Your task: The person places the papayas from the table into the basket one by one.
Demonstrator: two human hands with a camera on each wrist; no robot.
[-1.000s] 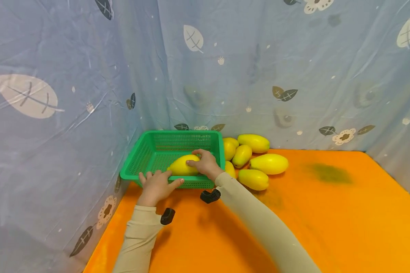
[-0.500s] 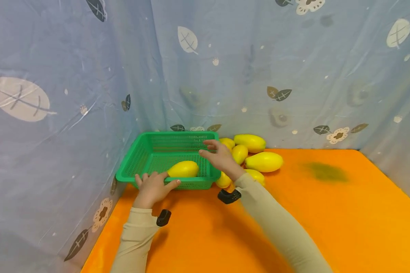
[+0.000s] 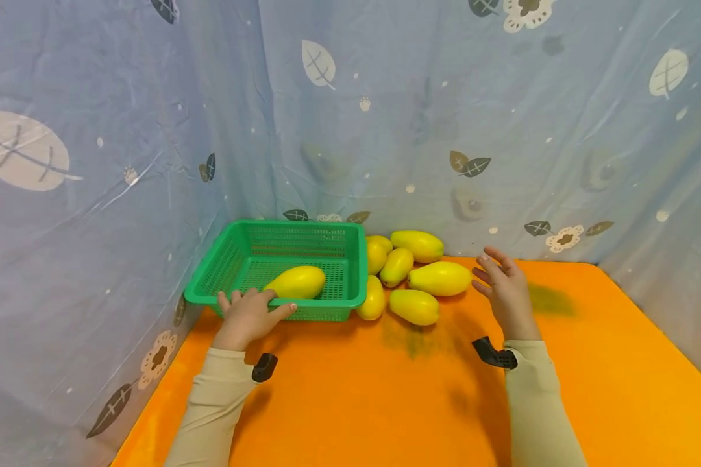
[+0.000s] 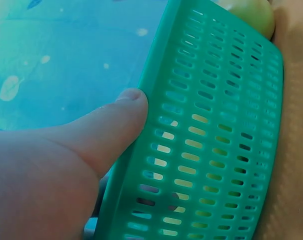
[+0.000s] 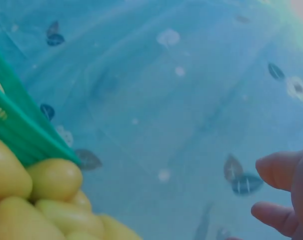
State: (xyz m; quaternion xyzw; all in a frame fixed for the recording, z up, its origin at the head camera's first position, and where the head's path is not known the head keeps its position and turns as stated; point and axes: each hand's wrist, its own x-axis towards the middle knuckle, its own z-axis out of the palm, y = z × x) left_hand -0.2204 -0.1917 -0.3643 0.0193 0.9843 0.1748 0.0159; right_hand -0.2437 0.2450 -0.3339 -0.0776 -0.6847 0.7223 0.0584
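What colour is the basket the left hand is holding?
Green, a perforated plastic basket; the left hand grips its near rim. The head view shows it best.

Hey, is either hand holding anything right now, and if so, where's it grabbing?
The left hand grips the green basket by its near rim. The right hand is open, holding nothing.

The right hand [image 3: 505,285] has let go of the yellow oval mango-like fruit [image 3: 295,282] inside the green perforated plastic basket [image 3: 233,259], lifted out over the rim & swung right; now it hovers empty, fingers loosely spread, just right of the yellow fruit pile [image 3: 411,272] on the orange tabletop [image 3: 385,389]; fruit in basket sits a bit further left; head cam view has shifted slightly.
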